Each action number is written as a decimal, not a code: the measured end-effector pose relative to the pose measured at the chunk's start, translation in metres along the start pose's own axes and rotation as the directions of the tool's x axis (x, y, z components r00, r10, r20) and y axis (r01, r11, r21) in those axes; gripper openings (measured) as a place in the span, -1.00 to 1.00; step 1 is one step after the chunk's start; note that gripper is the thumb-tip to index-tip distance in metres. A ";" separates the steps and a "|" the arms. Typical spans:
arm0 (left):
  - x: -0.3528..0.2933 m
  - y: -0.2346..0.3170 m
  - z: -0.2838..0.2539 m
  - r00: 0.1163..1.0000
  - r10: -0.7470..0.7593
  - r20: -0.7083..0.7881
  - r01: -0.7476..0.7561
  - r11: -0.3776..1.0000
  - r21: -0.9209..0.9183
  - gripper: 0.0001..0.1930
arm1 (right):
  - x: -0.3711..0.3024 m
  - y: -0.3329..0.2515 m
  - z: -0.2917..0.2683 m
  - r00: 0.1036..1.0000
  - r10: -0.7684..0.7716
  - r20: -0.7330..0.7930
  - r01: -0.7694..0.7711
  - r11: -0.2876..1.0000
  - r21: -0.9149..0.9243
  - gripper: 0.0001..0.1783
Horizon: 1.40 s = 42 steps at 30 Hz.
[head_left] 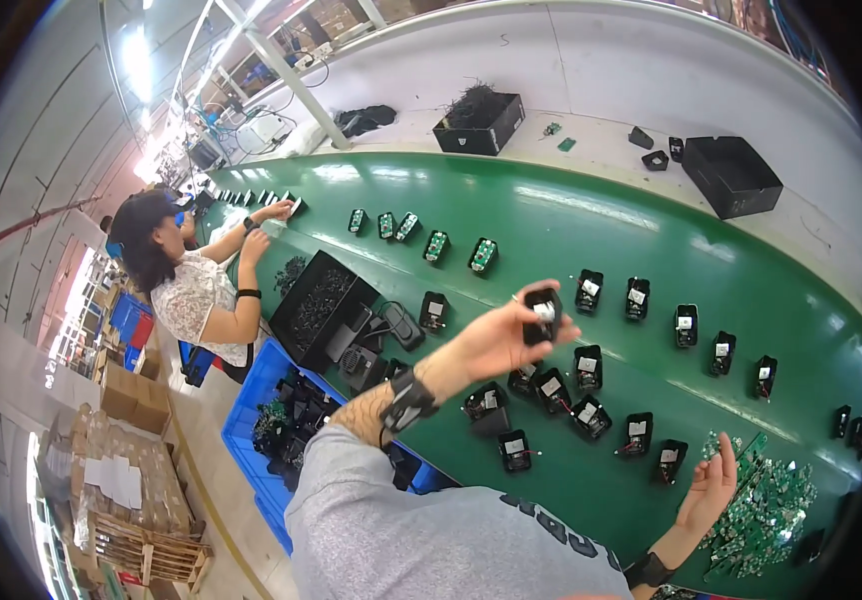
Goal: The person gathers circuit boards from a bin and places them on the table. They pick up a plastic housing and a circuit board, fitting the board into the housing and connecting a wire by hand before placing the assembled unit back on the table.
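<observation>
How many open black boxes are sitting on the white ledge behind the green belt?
2: a black box of dark scraps at the ledge's middle, and a larger empty black box toward its right end. Others may lie out of view.

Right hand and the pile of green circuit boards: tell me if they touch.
Cannot tell. In the head view the right hand sits open beside the pile of green circuit boards; their edges overlap, with no plain contact or gap.
</observation>
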<state>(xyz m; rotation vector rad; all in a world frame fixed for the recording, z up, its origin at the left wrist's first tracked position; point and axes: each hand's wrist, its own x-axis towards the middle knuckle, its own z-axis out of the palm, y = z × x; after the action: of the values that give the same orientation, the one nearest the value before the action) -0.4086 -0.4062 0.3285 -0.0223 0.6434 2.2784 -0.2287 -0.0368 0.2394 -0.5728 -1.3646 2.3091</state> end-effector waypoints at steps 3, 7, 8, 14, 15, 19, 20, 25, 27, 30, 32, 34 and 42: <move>-0.018 -0.033 0.019 0.991 -0.043 0.125 0.078 0.954 -0.291 -0.39 | 0.003 0.011 0.015 0.996 0.054 0.067 -0.057 0.998 0.037 -0.55; -0.021 -0.071 0.010 0.994 0.054 0.091 -0.034 0.976 -0.214 -0.40 | -0.008 0.007 0.042 0.986 0.072 0.152 -0.092 0.987 0.130 -0.51; -0.020 -0.077 0.010 0.995 0.069 0.068 -0.054 0.978 -0.202 -0.43 | -0.009 0.006 0.044 0.982 0.079 0.173 -0.102 0.986 0.130 -0.50; 0.001 -0.094 0.021 0.973 0.225 -0.058 -0.192 0.920 0.343 -0.53 | -0.018 -0.006 0.059 0.984 0.137 0.116 -0.130 0.989 -0.068 -0.39; 0.008 -0.095 0.023 0.966 0.243 -0.090 -0.187 0.894 0.408 -0.53 | -0.017 -0.004 0.063 0.983 0.120 0.139 -0.110 0.991 -0.079 -0.35; 0.013 -0.102 0.056 0.951 0.307 -0.036 -0.277 0.897 0.344 -0.58 | -0.020 -0.016 0.102 0.970 0.035 0.240 -0.036 0.999 -0.001 -0.46; 0.016 -0.100 0.060 0.964 0.264 0.029 -0.262 0.927 0.267 -0.60 | -0.016 -0.018 0.105 0.956 0.049 0.289 -0.060 0.998 0.030 -0.45; 0.025 -0.111 0.056 0.977 0.197 0.088 -0.214 0.934 0.288 -0.58 | -0.018 -0.022 0.107 0.961 0.033 0.276 -0.071 0.989 0.128 -0.43; 0.025 -0.117 0.057 0.974 0.199 0.105 -0.222 0.923 0.314 -0.58 | -0.020 -0.024 0.108 0.953 0.025 0.302 -0.067 0.989 0.131 -0.45; 0.024 -0.122 0.068 0.978 0.186 0.094 -0.207 0.830 0.518 -0.58 | -0.025 -0.021 0.111 0.961 -0.047 0.273 0.042 0.999 0.026 -0.41; 0.023 -0.122 0.067 0.982 0.139 0.125 -0.180 0.882 0.436 -0.58 | -0.027 -0.021 0.118 0.952 -0.106 0.288 0.107 0.994 0.013 -0.44; 0.025 -0.123 0.064 0.985 0.098 0.140 -0.144 0.919 0.368 -0.59 | -0.027 -0.020 0.122 0.938 -0.166 0.304 0.174 0.985 0.000 -0.47; 0.027 -0.126 0.057 0.977 0.169 0.131 -0.213 0.746 0.631 -0.52 | -0.020 -0.029 0.137 0.736 -0.482 0.475 0.675 0.572 -0.466 -0.50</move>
<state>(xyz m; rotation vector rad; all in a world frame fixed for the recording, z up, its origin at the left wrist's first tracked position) -0.3326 -0.2883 0.3175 0.4728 1.4206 2.1129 -0.2816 -0.1334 0.3288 0.1109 -2.0899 1.3980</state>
